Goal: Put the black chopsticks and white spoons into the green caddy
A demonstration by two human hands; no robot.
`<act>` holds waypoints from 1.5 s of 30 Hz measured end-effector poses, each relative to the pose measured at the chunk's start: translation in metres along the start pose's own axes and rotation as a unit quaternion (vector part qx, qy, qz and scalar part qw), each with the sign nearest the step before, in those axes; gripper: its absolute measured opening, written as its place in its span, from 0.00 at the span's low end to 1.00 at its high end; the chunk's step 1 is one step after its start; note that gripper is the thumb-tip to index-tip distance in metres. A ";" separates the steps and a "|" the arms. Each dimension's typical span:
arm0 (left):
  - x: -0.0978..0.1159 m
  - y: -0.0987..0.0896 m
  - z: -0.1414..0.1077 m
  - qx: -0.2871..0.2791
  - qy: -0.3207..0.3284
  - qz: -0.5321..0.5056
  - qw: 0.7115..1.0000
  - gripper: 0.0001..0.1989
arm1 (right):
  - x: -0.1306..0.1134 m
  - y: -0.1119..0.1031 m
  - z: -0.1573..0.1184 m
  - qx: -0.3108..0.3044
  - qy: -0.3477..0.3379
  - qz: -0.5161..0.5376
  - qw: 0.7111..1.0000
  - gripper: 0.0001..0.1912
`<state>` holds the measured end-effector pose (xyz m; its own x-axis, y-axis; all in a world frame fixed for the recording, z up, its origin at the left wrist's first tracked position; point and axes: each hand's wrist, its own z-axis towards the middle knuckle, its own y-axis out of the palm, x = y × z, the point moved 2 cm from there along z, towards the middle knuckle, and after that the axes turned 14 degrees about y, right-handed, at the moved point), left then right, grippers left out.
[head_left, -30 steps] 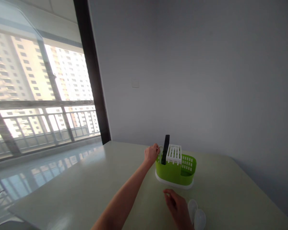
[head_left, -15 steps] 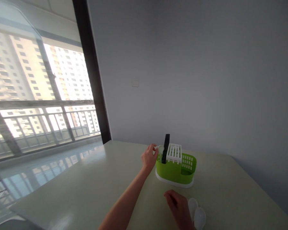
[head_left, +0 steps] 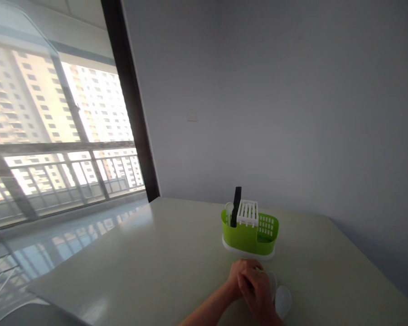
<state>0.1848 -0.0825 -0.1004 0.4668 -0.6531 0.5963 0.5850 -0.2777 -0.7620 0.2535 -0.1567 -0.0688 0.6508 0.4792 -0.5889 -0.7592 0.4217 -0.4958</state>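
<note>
A green basket (head_left: 241, 238) with a white base stands on the table. In its left part a white spoon (head_left: 229, 209) and a black utensil (head_left: 237, 203) stand upright, beside a white slotted rack (head_left: 248, 213). In front of the basket, my left hand (head_left: 240, 272) reaches across behind my right hand; its fingers are mostly hidden. My right hand (head_left: 256, 290) has its fingers curled, and what they hold, if anything, is hidden. Close to its right lie two white spoons, one (head_left: 283, 300) in plainer view and the other (head_left: 272, 281) partly covered by the hands.
The pale table (head_left: 149, 253) extends to both sides. Behind it rises a grey wall (head_left: 275, 113) with a switch plate (head_left: 191, 116). A dark-framed window and railing are on the left, and part of a chair (head_left: 37, 314) shows at the lower left.
My left hand has left the spoon at the basket's left end and moved down and right to my right hand. The spoon now stands in the basket. My right hand has barely moved.
</note>
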 end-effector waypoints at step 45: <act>0.077 -0.179 -0.045 0.412 0.094 0.309 0.852 0.11 | 0.010 0.012 0.005 -0.147 0.216 0.199 0.944 0.19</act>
<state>0.0858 -0.1151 0.0709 0.7851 -0.6184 0.0346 0.5691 0.6982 -0.4344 0.2511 -0.1426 -0.0772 0.2965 0.1683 -0.9401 -0.9543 0.0123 -0.2988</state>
